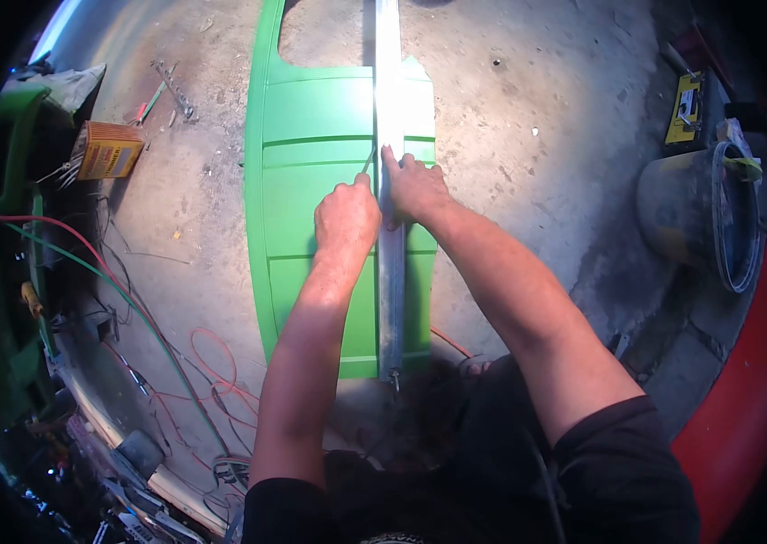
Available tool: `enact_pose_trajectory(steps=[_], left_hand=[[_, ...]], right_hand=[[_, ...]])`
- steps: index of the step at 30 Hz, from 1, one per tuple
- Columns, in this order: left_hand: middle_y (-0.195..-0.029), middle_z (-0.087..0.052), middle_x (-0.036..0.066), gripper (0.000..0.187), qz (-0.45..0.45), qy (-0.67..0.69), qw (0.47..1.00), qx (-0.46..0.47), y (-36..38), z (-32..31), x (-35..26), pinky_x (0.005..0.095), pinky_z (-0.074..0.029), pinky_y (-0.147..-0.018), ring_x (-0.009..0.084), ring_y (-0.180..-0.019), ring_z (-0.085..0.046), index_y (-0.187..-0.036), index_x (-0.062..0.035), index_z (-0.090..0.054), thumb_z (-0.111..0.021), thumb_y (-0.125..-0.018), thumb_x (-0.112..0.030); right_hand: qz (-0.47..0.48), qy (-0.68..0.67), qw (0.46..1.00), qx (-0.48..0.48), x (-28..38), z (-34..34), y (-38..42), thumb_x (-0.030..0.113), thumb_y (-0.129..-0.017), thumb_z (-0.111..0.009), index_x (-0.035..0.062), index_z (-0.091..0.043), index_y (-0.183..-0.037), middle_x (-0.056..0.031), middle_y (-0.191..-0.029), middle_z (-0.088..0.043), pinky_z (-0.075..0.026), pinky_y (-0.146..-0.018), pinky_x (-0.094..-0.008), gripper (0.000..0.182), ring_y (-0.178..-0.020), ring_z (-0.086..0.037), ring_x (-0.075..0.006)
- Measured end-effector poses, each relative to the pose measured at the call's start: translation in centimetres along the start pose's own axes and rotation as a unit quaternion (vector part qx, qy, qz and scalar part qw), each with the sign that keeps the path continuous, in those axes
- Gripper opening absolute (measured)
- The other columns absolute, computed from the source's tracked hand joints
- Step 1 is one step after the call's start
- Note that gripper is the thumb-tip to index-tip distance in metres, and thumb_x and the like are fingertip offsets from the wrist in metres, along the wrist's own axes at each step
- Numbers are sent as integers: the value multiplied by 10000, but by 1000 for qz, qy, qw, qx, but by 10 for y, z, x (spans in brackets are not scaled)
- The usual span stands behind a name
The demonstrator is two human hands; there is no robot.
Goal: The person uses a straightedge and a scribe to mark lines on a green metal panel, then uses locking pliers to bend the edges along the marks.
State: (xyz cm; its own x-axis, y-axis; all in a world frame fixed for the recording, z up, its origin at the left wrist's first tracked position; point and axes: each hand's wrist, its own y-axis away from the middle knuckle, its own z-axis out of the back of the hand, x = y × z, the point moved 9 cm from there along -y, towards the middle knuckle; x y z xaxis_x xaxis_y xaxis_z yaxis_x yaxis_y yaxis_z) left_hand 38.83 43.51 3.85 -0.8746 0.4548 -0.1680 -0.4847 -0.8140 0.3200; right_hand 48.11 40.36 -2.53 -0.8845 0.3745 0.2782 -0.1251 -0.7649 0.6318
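Observation:
A long green panel (pixel 315 204) lies on the floor, with raised ribs across it and a cut-out at its far end. Lengthwise over it rests a straight metal bar (pixel 390 281), strongly lit at the far part. My left hand (pixel 347 216) is closed around a thin pointed tool (pixel 368 161), whose tip is at the bar's left edge; its exact kind is too small to tell. My right hand (pixel 416 189) grips the bar from the right, the index finger stretched along its top and the other fingers bent.
On the left are an orange-and-yellow can (pixel 111 151), a loose tool (pixel 175 91), and red and green hoses (pixel 97 258) running past clutter. A dark bucket (pixel 692 213) lies on its side at right, below a yellow-and-black case (pixel 687 109). A red surface (pixel 746 390) borders the right.

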Motion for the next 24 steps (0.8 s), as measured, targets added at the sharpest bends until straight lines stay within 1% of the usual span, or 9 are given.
enact_pose_trajectory(steps=[3, 10, 13, 15, 16, 18, 19, 21, 24], left_hand=[[-806, -682, 251, 205, 1, -3, 1000, 2, 27, -9, 3, 520, -576, -681, 432, -751, -698, -1064, -15, -637, -521, -943, -132], [-790, -672, 241, 188, 2, 2, 1000, 9, 39, -5, -2, 520, -575, -668, 425, -744, -698, -1047, -3, -622, -546, -928, -127], [-776, -667, 233, 191, -13, 0, 1000, 3, 69, -6, 5, 512, -576, -648, 419, -724, -695, -1049, -1, -622, -549, -924, -125], [-783, -664, 224, 246, -6, -11, 1000, 18, 90, -14, 7, 489, -579, -621, 400, -694, -694, -1116, -2, -629, -555, -914, -120], [-783, -664, 224, 246, -4, -11, 1000, 16, 100, -16, 8, 489, -579, -621, 400, -694, -694, -1116, -2, -629, -555, -914, -120], [-816, -664, 216, 323, -9, -25, 999, 24, 122, -21, 8, 465, -581, -600, 377, -673, -696, -1201, -5, -625, -563, -907, -121], [-816, -664, 216, 323, -3, -24, 999, 24, 132, -21, 11, 465, -581, -600, 377, -673, -696, -1201, -5, -625, -563, -907, -121], [-847, -662, 209, 381, 7, -14, 998, 56, 149, -28, 13, 453, -583, -596, 360, -663, -698, -1259, -7, -613, -573, -898, -121], [-859, -659, 204, 393, 12, 0, 999, 53, 169, -36, 18, 442, -585, -596, 349, -662, -700, -1268, -7, -612, -578, -893, -121]], right_hand=[[-2, -13, 1000, -6, 0, 0, -1, 365, -575, -966, 100, -75, -1599, -167, -1361, -492, -402, -1033, -511, 1383, -1274, -504, -320], [2, 9, 1000, -6, 0, 2, 1, 387, -572, -965, 97, -90, -1595, -166, -1372, -492, -414, -1025, -498, 1377, -1276, -506, -315], [0, 18, 1000, -6, 4, 3, 2, 390, -567, -966, 93, -94, -1592, -166, -1374, -494, -419, -1020, -498, 1378, -1278, -508, -313], [-2, 11, 1000, -3, 1, 1, 0, 386, -567, -967, 98, -90, -1592, -165, -1375, -493, -421, -1019, -500, 1379, -1278, -510, -313], [0, 12, 1000, -5, 1, 4, 1, 386, -567, -967, 98, -90, -1592, -165, -1375, -493, -421, -1019, -500, 1379, -1278, -510, -313], [-14, 0, 1000, 16, 2, 4, 3, 361, -546, -978, 119, -46, -1597, -190, -1425, -455, -404, -1080, -502, 1426, -1327, -483, -330], [-10, 3, 1000, 18, 4, 4, 3, 361, -546, -978, 119, -46, -1597, -190, -1425, -455, -404, -1080, -502, 1426, -1327, -483, -330], [-20, 12, 1000, 12, 3, 6, 4, 362, -545, -978, 126, -44, -1599, -193, -1426, -454, -406, -1079, -500, 1428, -1317, -497, -333], [-16, 25, 999, 11, 5, 6, 4, 382, -557, -970, 135, -37, -1602, -192, -1423, -458, -427, -1063, -492, 1423, -1292, -523, -341]])
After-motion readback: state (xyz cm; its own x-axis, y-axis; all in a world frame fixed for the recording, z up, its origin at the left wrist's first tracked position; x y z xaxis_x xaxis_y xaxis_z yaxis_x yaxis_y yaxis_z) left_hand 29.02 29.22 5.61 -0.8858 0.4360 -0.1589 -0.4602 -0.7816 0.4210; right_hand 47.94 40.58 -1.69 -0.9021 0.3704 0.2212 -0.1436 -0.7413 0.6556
